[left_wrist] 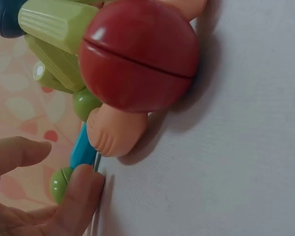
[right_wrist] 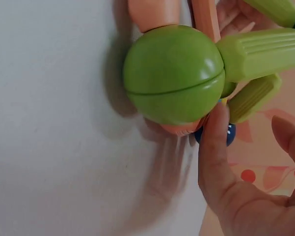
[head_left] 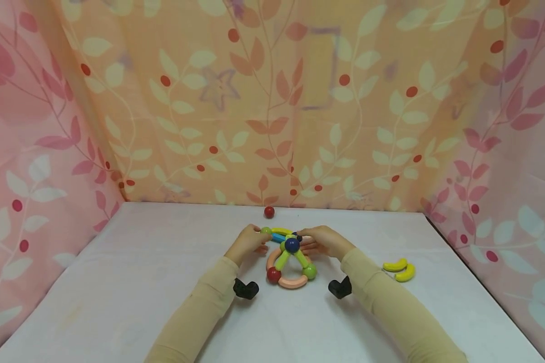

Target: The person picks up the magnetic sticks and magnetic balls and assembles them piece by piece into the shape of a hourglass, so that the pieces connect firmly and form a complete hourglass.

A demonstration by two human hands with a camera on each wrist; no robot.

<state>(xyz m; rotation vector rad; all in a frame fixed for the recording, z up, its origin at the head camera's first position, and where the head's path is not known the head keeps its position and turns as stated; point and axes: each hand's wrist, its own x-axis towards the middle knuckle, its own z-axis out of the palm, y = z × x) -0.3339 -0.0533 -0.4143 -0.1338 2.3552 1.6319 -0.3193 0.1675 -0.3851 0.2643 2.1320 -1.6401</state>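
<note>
Between the two hands stands a toy frame of balls and rods. Its dark blue top ball [head_left: 292, 245] joins light green rods [head_left: 282, 260] that slope to a red ball [head_left: 274, 275] and a green ball [head_left: 309, 271]. Curved peach pieces [head_left: 292, 283] link the base. Behind it lie a blue rod [head_left: 279, 237] and a yellow curved piece [head_left: 281, 231]. My left hand [head_left: 249, 242] is beside the small green ball [left_wrist: 60, 184], thumb apart from the fingers. My right hand [head_left: 326, 241] has its fingers beside the rear dark blue ball [right_wrist: 230, 134], thumb lifted away; contact is partly hidden.
A loose red ball [head_left: 269, 212] sits near the back edge of the white table [head_left: 118, 282]. Two yellow curved pieces [head_left: 405, 273] lie at the right. Patterned curtains [head_left: 272, 101] enclose the back and sides. Black wrist mounts [head_left: 246, 289] hang under both forearms.
</note>
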